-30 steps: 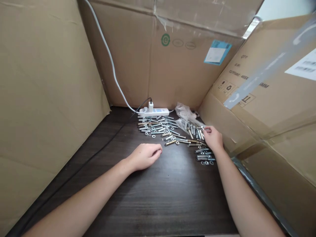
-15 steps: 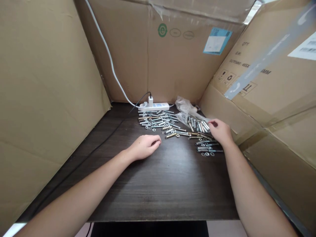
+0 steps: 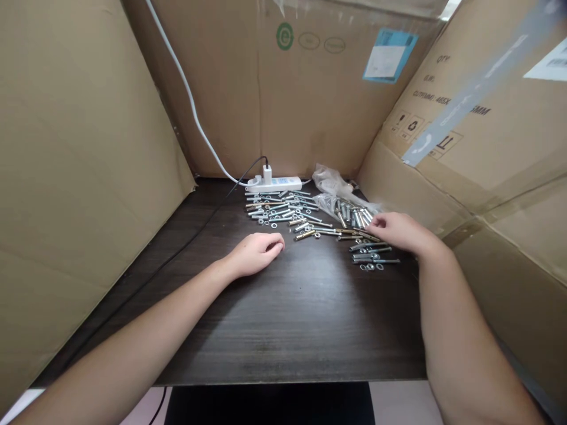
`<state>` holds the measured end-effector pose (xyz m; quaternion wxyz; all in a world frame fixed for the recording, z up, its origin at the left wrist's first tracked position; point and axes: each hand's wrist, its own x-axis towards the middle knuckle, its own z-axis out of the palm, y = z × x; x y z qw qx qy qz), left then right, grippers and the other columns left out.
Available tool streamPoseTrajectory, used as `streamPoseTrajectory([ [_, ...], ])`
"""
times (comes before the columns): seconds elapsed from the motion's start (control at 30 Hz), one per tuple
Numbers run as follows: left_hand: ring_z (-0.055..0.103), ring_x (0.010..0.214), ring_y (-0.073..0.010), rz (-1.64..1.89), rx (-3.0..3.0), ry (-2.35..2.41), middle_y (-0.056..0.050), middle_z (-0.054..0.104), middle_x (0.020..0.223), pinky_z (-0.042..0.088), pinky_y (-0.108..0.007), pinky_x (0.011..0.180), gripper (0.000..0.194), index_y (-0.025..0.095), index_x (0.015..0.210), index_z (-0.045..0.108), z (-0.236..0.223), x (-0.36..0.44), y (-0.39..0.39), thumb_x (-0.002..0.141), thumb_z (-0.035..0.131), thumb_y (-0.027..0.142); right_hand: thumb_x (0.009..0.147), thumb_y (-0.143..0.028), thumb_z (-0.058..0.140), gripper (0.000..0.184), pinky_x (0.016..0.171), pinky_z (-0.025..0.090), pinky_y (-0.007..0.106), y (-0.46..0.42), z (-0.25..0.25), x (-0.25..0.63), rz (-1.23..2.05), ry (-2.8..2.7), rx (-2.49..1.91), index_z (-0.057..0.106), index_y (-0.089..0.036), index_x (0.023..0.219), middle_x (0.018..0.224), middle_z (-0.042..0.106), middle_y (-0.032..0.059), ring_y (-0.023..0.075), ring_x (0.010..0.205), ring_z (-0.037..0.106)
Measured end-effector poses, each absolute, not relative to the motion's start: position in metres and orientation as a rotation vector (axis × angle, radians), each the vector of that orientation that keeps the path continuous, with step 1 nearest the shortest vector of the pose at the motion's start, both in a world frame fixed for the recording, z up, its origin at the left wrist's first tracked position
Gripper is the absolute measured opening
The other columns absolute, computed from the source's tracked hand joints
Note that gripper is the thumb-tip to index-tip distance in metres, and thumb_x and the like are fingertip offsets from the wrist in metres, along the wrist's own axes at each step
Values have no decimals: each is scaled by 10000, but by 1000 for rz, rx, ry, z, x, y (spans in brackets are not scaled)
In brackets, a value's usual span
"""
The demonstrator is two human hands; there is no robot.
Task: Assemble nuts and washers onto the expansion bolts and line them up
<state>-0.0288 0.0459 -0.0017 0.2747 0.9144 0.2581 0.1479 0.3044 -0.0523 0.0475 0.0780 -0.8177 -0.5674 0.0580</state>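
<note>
My left hand (image 3: pixel 257 252) rests on the dark table with its fingers curled in and the thumb against them; nothing shows in it. At the right, my right hand (image 3: pixel 393 229) has thumb and fingertips pinched together beside the silvery metal sleeves (image 3: pixel 348 213) at the mouth of a clear plastic bag (image 3: pixel 330 180). Whatever lies between those fingertips is too small to make out. Just below that hand are dark bolts (image 3: pixel 370 260) with washers (image 3: pixel 380 267). Brass-coloured sleeve bolts (image 3: pixel 305 235) lie between the hands, beside a large group of silvery bolts, nuts and washers (image 3: pixel 279 211).
A white power strip (image 3: pixel 283 183) with a plugged-in charger (image 3: pixel 267 174) stands behind the bolts. A black cable (image 3: pixel 186 245) runs across the left of the table (image 3: pixel 301 336). Cardboard walls (image 3: pixel 221 106) close in the left, back and right sides.
My right hand has moved slightly left, its fingertips closer to the metal sleeves, and its forearm has swung outward. My left hand keeps its place on the table. The camera view has tilted slightly down.
</note>
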Motion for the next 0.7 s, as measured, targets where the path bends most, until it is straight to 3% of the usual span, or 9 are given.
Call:
streamPoseTrajectory([
  [0.17, 565, 734, -144, 402, 2460, 690, 4, 650, 811, 398, -240, 690, 280, 194, 854, 607, 1, -29, 45, 900, 371, 340, 743, -325, 518, 162, 568, 394, 272, -84, 47, 296, 123, -1694, -2310, 612, -203, 695, 697, 662, 32, 175, 630, 585],
  [0.27, 564, 729, -141, 409, 2464, 687, 7, 649, 807, 395, -237, 679, 273, 195, 852, 607, 1, -29, 44, 898, 376, 334, 693, -232, 531, 90, 601, 417, 286, -113, 24, 305, 72, -1637, -2444, 606, -206, 735, 728, 654, 36, 188, 654, 593],
  [0.47, 546, 686, -133, 389, 2473, 669, 13, 633, 771, 378, -232, 644, 272, 197, 846, 603, 0, -29, 42, 898, 380, 344, 722, -181, 501, 242, 781, 448, 334, -143, -20, 316, -104, -1677, -2439, 634, -207, 922, 938, 619, 86, 231, 874, 604],
  [0.7, 533, 672, -132, 383, 2478, 657, 13, 626, 757, 365, -235, 640, 259, 194, 842, 596, -3, -27, 43, 900, 386, 334, 760, -241, 502, 195, 703, 445, 314, -141, -20, 304, 4, -1643, -2331, 652, -206, 879, 848, 618, 55, 190, 728, 584],
])
